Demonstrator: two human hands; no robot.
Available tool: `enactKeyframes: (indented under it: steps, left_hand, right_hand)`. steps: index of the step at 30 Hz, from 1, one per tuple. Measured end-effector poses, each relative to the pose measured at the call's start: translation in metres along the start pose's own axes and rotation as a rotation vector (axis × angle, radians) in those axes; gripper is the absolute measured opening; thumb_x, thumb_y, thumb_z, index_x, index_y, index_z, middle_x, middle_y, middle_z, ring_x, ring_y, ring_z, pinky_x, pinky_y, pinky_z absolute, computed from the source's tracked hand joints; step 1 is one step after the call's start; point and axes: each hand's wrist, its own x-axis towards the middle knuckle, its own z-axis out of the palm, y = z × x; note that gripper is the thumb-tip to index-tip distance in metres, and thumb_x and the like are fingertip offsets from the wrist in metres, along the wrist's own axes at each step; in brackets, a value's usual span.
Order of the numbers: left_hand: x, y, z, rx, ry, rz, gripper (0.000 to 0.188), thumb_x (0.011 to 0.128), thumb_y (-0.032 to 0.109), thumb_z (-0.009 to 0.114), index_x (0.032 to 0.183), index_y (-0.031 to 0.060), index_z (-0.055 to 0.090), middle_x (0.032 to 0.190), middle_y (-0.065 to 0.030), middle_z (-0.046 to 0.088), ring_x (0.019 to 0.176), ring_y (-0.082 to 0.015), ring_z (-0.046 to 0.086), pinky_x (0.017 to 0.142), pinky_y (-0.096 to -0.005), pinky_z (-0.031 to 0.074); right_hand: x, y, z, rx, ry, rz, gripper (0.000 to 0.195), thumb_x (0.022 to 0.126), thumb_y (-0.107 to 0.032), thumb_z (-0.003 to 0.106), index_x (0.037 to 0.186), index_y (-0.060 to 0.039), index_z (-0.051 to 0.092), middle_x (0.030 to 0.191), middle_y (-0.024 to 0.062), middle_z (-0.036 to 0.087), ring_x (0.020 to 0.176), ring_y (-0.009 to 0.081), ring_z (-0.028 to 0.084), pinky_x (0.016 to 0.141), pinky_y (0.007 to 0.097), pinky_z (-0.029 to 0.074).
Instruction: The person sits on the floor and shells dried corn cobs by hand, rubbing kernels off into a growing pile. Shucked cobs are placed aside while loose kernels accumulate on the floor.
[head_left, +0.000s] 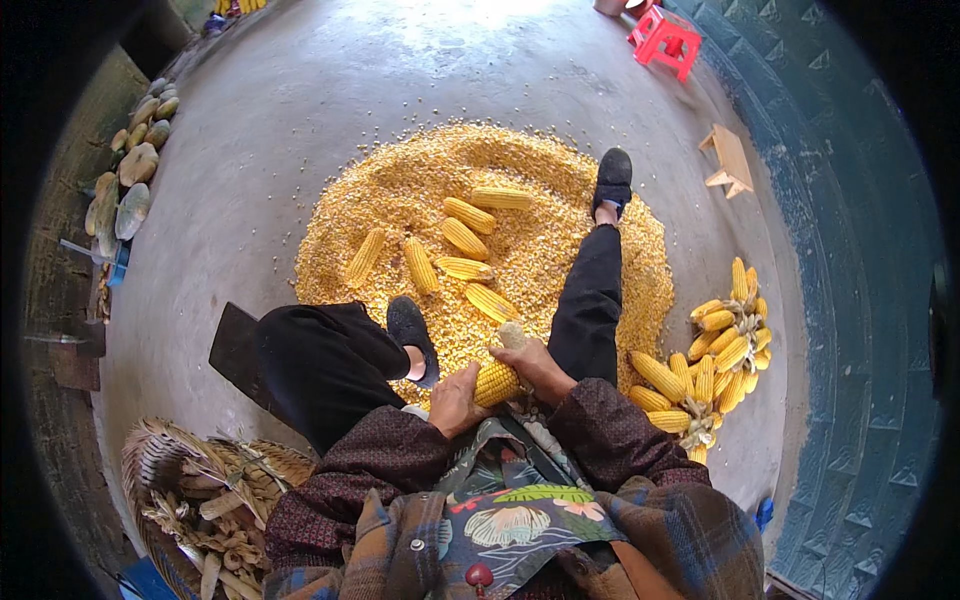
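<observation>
My left hand (454, 401) grips an ear of yellow corn (497, 384) that lies between both hands over my lap. A bare corn cob (513, 335) sticks up from my right hand (538, 369), whose fingers wrap around it, close against the ear. Beyond my hands spreads a wide heap of loose corn kernels (525, 247) on the floor. Several whole ears rest on it, among them one nearest my hands (491, 301) and another at the left (365, 257). My two dark shoes stand in the heap's edges.
A woven basket (150, 457) holding bare cobs and husks stands at lower left. Bundled corn ears (724, 345) lie at right. A small wooden stool (729, 160) and red plastic stool (666, 41) stand farther off. Several gourds (139, 163) line the left wall.
</observation>
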Motion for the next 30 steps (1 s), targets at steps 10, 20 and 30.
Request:
enactKeyframes:
  steps: [10, 20, 30]
  left_hand:
    - [0.006, -0.001, -0.008, -0.113, -0.045, -0.169, 0.067, 0.063, 0.044, 0.082, 0.110, 0.0040, 0.055, 0.095, -0.0197, 0.066, 0.089, -0.0331, 0.066, 0.076, -0.0407, 0.051]
    - [0.010, 0.005, -0.011, 0.010, -0.005, -0.164, 0.065, 0.061, 0.045, 0.082, 0.101, 0.0028, 0.053, 0.088, -0.0213, 0.066, 0.084, -0.0388, 0.065, 0.073, -0.0481, 0.050]
    - [0.010, 0.000, -0.005, 0.030, 0.030, -0.204, 0.066, 0.058, 0.047, 0.083, 0.099, 0.0034, 0.053, 0.088, -0.0203, 0.065, 0.084, -0.0419, 0.062, 0.071, -0.0511, 0.046]
  right_hand:
    - [-0.009, -0.006, 0.014, -0.004, 0.019, -0.189, 0.026, 0.088, -0.024, 0.067, 0.101, -0.0010, 0.061, 0.088, 0.0032, 0.063, 0.083, 0.0123, 0.061, 0.070, 0.0300, 0.051]
    - [0.002, -0.019, -0.002, 0.341, -0.136, 0.042, 0.032, 0.087, -0.024, 0.068, 0.109, -0.0021, 0.058, 0.091, 0.0015, 0.063, 0.081, 0.0124, 0.061, 0.069, 0.0275, 0.049]
    - [0.021, -0.002, 0.017, -0.026, 0.159, -0.149, 0.027, 0.084, -0.023, 0.072, 0.096, -0.0006, 0.062, 0.082, 0.0013, 0.061, 0.073, 0.0104, 0.056, 0.065, 0.0279, 0.046]
